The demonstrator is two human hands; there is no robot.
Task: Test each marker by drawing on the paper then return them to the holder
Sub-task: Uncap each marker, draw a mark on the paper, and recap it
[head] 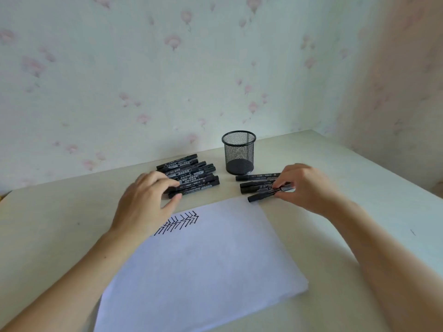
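Two piles of black pens on the table [335, 168]. Right hand [304, 185] pinching one marker [263, 196], lying long from 8 to 2 o'clock. Left hand [146, 200] loose, touching the left pile [189, 173]. Holder [239, 153] at 11 o'clock from right hand, empty. Paper [203, 259] at 6.

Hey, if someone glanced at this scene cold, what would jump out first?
Probably the black zigzag test marks at the far left corner of the white paper. Next, the empty black mesh holder standing behind two heaps of black markers, with the left hand and right hand each on one.
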